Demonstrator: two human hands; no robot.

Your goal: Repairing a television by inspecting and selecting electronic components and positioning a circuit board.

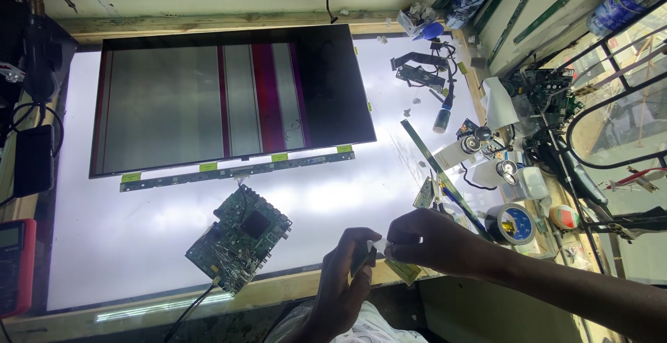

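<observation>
White and small, a scrap of tape [379,246] is pinched between the left hand [345,273] and the right hand [431,241] at the near edge of a lit table [347,197]. A green circuit board [240,237] lies just left of the hands, below a striped display panel [229,100].

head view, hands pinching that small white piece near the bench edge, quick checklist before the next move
1. Both hands on the piece: left hand and right hand meet at the small white piece. Ok.
2. Piece identity: too small to tell. Cannot tell.
3. Green circuit board apart from the hands. Ok.
4. Display panel lit, showing vertical bands. Not ok.
5. Right side of the bench crowded: tape roll close to the right forearm. Not ok.
</observation>
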